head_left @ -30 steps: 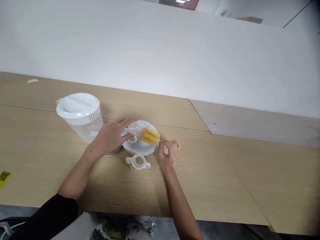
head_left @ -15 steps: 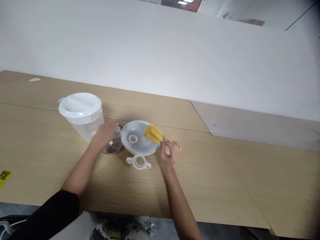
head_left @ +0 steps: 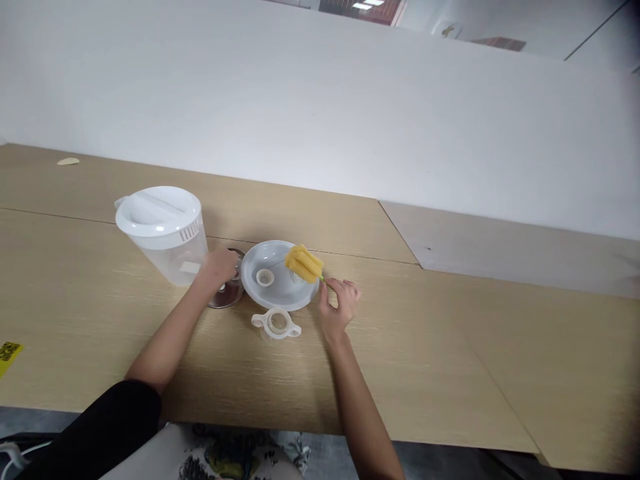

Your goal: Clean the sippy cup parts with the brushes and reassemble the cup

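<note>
My right hand (head_left: 340,303) pinches the thin green handle of a yellow sponge bottle brush (head_left: 304,263), its head over the right side of a white plate (head_left: 280,303). On the plate lies a small white ring (head_left: 265,278). My left hand (head_left: 219,265) is closed at a round metal-rimmed dish (head_left: 230,295) left of the plate. A clear bottle (head_left: 235,270) shows in part at its fingertips, mostly hidden by the hand. In front of the plate stands a clear piece with a white two-handled ring (head_left: 277,323).
A clear pitcher with a white lid (head_left: 160,223) stands behind and left of my left hand. A pale flat piece (head_left: 68,161) lies at the far left of the wooden table (head_left: 425,360). A yellow code sticker (head_left: 9,355) is near the left edge. A white partition (head_left: 250,100) rises behind.
The clear bottle has come off the brush head and moved left with my left hand, from over the plate to the metal-rimmed dish. My right hand keeps the brush, tilted slightly upward.
</note>
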Available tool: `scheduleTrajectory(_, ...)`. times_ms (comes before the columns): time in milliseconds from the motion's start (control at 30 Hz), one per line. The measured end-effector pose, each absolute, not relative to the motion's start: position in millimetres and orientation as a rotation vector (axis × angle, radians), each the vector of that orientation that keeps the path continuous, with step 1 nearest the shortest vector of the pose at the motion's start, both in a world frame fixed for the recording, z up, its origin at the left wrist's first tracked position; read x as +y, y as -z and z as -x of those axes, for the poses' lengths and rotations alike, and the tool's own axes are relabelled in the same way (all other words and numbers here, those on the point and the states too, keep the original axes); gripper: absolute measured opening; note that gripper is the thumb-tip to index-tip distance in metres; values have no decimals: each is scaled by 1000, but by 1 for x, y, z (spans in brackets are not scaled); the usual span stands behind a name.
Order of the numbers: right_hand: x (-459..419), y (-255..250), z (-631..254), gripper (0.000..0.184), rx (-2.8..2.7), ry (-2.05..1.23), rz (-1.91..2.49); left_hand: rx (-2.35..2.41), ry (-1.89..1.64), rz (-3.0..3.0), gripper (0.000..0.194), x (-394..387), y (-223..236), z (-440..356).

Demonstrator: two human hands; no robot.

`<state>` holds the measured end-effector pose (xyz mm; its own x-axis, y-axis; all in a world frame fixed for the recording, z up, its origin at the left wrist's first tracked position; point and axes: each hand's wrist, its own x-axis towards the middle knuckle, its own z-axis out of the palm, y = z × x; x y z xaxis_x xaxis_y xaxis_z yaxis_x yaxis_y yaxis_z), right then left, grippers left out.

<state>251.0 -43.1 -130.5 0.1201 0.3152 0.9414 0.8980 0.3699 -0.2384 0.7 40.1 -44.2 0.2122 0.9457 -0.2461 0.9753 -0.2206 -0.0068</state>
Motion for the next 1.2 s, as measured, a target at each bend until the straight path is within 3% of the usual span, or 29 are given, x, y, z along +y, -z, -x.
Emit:
scheduleTrajectory(567, -42, 130, -251, 9, -1423, 594, 1169, 1993, 232, -2457, 31, 27, 40, -11)
scheduleTrajectory(733, -43, 132, -251, 13, -1399, 578, 1130, 1710, 186, -2785, 31, 13, 36, -31)
scheduleTrajectory(1000, -42, 137, -252, 17, -1387, 529, 1067, 1510, 41, -2840, 23, 15, 51, -42)
scheduleTrajectory(1200, -42, 137, -252, 18, -1367, 531, 1050, 1423, 108, -2731, 32, 16, 66, -56)
